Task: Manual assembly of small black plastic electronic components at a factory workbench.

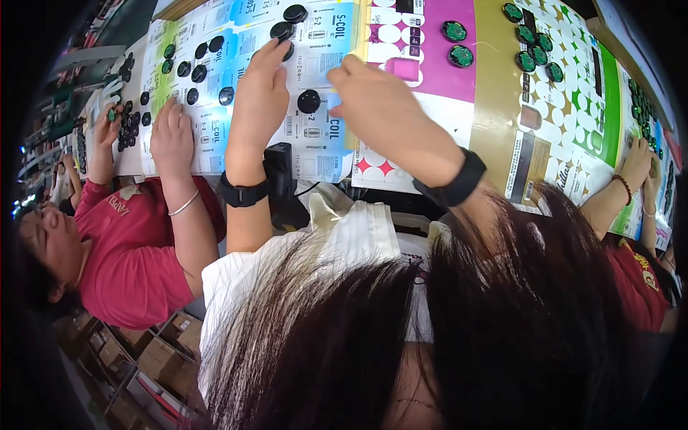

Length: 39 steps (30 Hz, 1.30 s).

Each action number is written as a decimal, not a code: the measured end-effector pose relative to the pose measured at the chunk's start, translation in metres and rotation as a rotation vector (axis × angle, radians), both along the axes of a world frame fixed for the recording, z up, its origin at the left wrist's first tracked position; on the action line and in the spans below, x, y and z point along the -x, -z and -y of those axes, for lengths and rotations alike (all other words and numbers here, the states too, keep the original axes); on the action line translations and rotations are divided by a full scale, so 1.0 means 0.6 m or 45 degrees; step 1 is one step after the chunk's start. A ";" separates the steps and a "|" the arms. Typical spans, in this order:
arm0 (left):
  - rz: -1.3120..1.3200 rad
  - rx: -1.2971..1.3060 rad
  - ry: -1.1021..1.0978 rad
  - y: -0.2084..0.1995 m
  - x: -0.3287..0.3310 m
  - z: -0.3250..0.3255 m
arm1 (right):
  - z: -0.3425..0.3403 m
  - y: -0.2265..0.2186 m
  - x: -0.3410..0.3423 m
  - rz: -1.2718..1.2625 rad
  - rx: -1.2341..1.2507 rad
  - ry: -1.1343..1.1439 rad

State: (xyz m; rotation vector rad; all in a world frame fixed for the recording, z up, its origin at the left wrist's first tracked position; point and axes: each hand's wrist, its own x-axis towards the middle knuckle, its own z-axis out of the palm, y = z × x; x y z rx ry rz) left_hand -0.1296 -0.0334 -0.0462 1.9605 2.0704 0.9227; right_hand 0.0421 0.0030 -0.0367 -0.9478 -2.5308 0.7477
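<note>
while the left hand [259,89] fingertips press a black disc [282,31], the right hand [376,100] hovers loosely curled, holding nothing; discs look light, rigid, best pinched at the rim.

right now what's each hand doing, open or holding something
Left hand: open, fingertips on a black disc.
Right hand: fingers curled; cannot tell if it holds anything.

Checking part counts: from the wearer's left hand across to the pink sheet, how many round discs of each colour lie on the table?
Black discs: 4, one of them under the fingertips of the left hand
Green discs: 2, both on the pink sheet
Total: 6
</note>
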 end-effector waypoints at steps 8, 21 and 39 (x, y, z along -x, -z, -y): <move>0.105 0.043 -0.091 -0.031 0.016 0.033 | 0.014 0.023 0.079 -0.053 -0.207 -0.006; 0.006 0.244 0.613 -0.091 -0.176 -0.193 | -0.006 -0.038 -0.152 -0.253 -0.156 0.445; 0.708 0.873 0.492 -0.125 -0.228 -0.151 | -0.017 -0.053 -0.240 -0.806 0.220 0.652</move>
